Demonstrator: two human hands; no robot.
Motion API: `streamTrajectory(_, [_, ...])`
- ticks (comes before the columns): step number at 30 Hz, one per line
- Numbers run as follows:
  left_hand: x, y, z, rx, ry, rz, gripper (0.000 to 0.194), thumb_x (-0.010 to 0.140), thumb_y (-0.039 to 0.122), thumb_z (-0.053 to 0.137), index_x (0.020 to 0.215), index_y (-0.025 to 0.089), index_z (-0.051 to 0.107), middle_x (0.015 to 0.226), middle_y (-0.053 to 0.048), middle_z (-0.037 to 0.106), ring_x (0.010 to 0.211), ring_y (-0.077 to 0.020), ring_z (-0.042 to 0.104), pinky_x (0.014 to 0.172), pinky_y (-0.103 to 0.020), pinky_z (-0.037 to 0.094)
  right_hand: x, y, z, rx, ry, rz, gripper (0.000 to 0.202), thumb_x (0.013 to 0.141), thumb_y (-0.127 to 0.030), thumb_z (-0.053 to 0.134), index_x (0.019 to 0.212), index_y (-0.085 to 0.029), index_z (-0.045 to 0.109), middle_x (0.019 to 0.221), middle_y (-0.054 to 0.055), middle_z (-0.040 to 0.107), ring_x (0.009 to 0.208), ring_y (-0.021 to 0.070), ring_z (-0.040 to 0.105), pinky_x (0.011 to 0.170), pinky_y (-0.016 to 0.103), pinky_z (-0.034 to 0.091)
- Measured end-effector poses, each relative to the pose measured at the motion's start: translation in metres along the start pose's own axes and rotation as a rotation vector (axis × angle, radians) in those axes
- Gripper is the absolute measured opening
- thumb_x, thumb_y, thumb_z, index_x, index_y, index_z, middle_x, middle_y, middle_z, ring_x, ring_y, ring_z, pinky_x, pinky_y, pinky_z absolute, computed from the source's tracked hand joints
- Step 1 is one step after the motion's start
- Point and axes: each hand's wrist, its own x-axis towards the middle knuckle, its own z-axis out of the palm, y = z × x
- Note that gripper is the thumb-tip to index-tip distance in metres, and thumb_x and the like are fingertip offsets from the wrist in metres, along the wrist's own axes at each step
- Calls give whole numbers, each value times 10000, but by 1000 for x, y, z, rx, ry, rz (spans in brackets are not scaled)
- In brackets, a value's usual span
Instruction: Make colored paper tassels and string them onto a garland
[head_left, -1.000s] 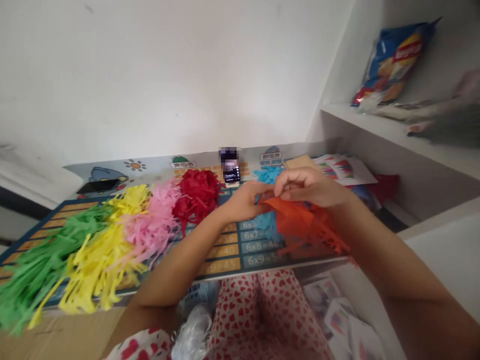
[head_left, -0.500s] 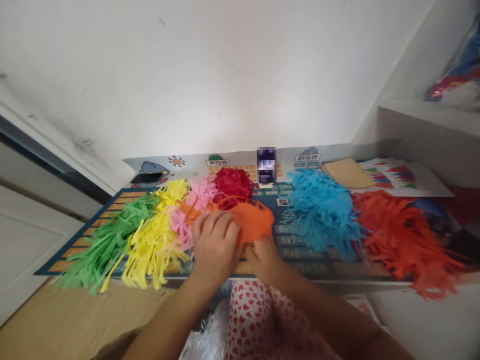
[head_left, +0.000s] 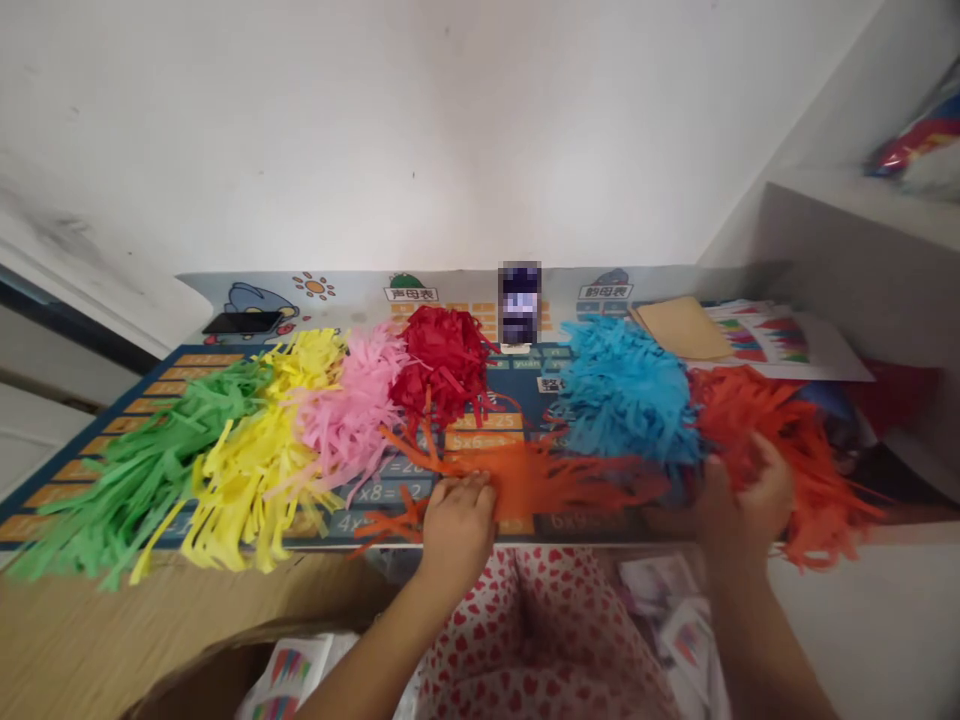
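Observation:
A sheet of orange fringed tissue paper lies spread across the table's front, its cut strips fanning left and right. My left hand is closed on its near edge, fingers curled over the paper. Off to the right, my right hand is slightly blurred, with fingers apart and nothing seen in them. It hovers at the left side of the red-orange tissue fringe; whether it touches the strips is unclear.
Fringed bundles in green, yellow, pink, red and blue line the printed mat. A blurred-out phone stands by the wall. A dark phone lies back left; a tan paper piece lies back right.
The bunched orange tissue has been spread flat and wide. My right hand has left it and moved right to the red-orange fringe. My left hand stays on the orange paper.

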Motion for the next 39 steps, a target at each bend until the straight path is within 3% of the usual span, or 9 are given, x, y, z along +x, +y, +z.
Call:
streamTrajectory(2, [2, 7, 2, 0, -50, -20, 278, 763, 58, 593, 1008, 164, 672, 1146, -117, 742, 1037, -263, 698, 909, -425, 473, -19, -20, -6, 38, -77, -294, 436, 901, -382, 554, 1291, -187, 566, 1246, 153, 634, 1187, 307, 576, 1020, 530, 445])
streamTrajectory(4, [4, 13, 2, 7, -78, -23, 261, 792, 86, 586, 1027, 152, 679, 1132, -130, 744, 1048, -273, 694, 913, -432, 470, -43, -50, 4, 199, -622, -743, 395, 926, -347, 528, 1300, -227, 563, 1201, 101, 680, 1140, 243, 621, 1054, 467, 441])
streamTrajectory(8, [2, 18, 6, 18, -61, 1, 264, 863, 99, 523, 1063, 151, 686, 1160, -129, 735, 1114, -274, 667, 967, -447, 441, -53, -89, 48, 195, -1118, -843, 485, 976, -375, 454, 1411, -159, 463, 1391, 126, 581, 1321, 227, 504, 1188, 492, 265])
streamTrajectory(13, [-3, 13, 8, 12, -47, 34, 327, 835, 106, 565, 1138, 159, 676, 1236, -116, 706, 1136, -286, 647, 1031, -484, 395, -16, -66, 65, -213, -725, -477, 452, 977, -378, 450, 1307, -89, 556, 1368, 227, 572, 1303, 352, 494, 1101, 596, 284])
streamTrajectory(15, [-3, 13, 7, 19, -56, 47, 380, 848, 135, 582, 1218, 179, 651, 1242, -124, 701, 1126, -300, 647, 1033, -513, 383, -18, -59, 53, -128, -636, -541, 418, 967, -385, 482, 1279, -123, 575, 1315, 195, 620, 1246, 317, 544, 1083, 527, 326])
streamTrajectory(20, [-1, 16, 1, 29, -83, 37, 276, 890, 216, 609, 1149, 236, 699, 1269, -126, 684, 1127, -328, 640, 1043, -588, 336, -55, -58, 38, 173, -964, -828, 412, 894, -242, 575, 1300, -176, 557, 1269, 117, 666, 1204, 245, 586, 1124, 473, 283])
streamTrajectory(24, [-9, 4, -7, -92, -74, 17, 210, 911, 168, 581, 1047, 254, 717, 1148, -57, 746, 1106, -285, 653, 1104, -599, 246, -46, -45, 50, 222, -1064, -702, 256, 871, -106, 533, 1061, -213, 667, 1061, 57, 743, 1043, 212, 657, 1036, 447, 346])
streamTrajectory(32, [5, -29, -10, -378, -204, -266, 152, 925, 278, 582, 917, 263, 734, 923, 1, 782, 881, -194, 705, 1028, -442, 353, -13, -56, 66, 172, -1257, -366, 224, 945, -322, 540, 871, -201, 714, 863, 34, 740, 801, 182, 652, 745, 303, 420])
streamTrajectory(39, [34, -15, -9, -82, -315, -439, 209, 923, 335, 550, 956, 235, 731, 958, -50, 781, 916, -253, 701, 955, -420, 378, -5, -76, 94, -65, -1243, -319, 204, 900, -333, 603, 809, -200, 728, 788, 17, 743, 702, 155, 639, 639, 264, 342])
